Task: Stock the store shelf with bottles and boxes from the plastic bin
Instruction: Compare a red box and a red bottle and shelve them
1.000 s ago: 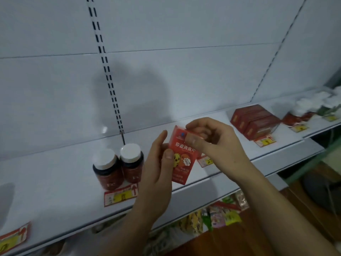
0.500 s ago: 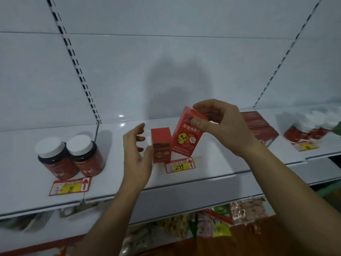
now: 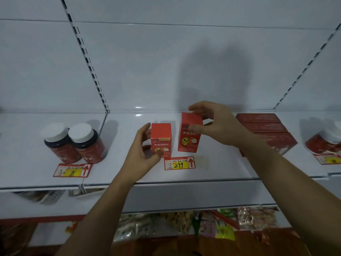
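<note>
Two small red boxes stand on the white shelf (image 3: 212,169), behind a price tag (image 3: 179,163) marked 299. My left hand (image 3: 142,156) grips the left red box (image 3: 161,139), thumb on its front and fingers at its left side. My right hand (image 3: 215,124) pinches the top of the right red box (image 3: 190,133), which stands slightly tilted with its base at the shelf surface. The two boxes are a small gap apart. No plastic bin is in view.
Two dark bottles (image 3: 73,143) with white caps stand at the left above a second price tag (image 3: 72,170). Flat red boxes (image 3: 265,130) lie at the right, with white-capped jars (image 3: 326,141) beyond. Bagged snacks (image 3: 212,226) fill the lower shelf.
My right hand has brought its box down from mid-air to the shelf, right of the first box. My left hand, open before, has closed on the left box.
</note>
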Available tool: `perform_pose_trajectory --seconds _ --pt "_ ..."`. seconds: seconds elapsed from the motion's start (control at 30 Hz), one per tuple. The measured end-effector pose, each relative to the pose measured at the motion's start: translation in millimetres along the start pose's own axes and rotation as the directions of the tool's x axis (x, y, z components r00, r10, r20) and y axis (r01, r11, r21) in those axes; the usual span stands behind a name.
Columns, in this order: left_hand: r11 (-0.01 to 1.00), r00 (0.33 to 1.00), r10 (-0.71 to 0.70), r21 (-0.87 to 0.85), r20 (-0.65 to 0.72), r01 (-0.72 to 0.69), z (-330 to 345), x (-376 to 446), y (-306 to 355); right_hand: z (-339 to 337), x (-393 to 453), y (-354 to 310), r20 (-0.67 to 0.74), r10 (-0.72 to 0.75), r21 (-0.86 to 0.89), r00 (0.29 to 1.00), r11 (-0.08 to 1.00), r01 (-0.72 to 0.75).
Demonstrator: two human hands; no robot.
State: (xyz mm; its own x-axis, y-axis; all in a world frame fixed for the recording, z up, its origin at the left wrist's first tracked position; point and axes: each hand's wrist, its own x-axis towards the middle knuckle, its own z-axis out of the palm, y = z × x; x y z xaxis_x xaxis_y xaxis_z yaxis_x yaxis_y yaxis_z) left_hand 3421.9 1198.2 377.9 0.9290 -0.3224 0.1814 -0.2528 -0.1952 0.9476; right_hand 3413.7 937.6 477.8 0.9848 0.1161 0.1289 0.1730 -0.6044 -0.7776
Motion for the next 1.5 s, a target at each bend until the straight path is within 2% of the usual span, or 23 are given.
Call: perform_pose_trajectory --seconds 0.23,0.57,1.0,1.5 --pt "0.999 1.000 0.007 0.038 -0.004 -0.006 -1 1 -7 20 11 12 0.085 -0.048 -0.005 0.995 0.999 0.048" --pt "0.997 0.999 -0.009 0.079 -0.047 0.012 0 4 -10 32 15 18 0.122 -0.045 0.014 0.992 0.999 0.044" --pt "0.992 0.998 -0.035 0.117 -0.060 0.042 3 3 -11 36 10 19 0.151 -0.022 0.001 0.988 1.000 0.022" --pt "0.990 0.996 -0.048 0.129 -0.072 0.057 5 2 -9 37 9 18 0.116 -0.017 -0.039 0.993 0.999 0.022"
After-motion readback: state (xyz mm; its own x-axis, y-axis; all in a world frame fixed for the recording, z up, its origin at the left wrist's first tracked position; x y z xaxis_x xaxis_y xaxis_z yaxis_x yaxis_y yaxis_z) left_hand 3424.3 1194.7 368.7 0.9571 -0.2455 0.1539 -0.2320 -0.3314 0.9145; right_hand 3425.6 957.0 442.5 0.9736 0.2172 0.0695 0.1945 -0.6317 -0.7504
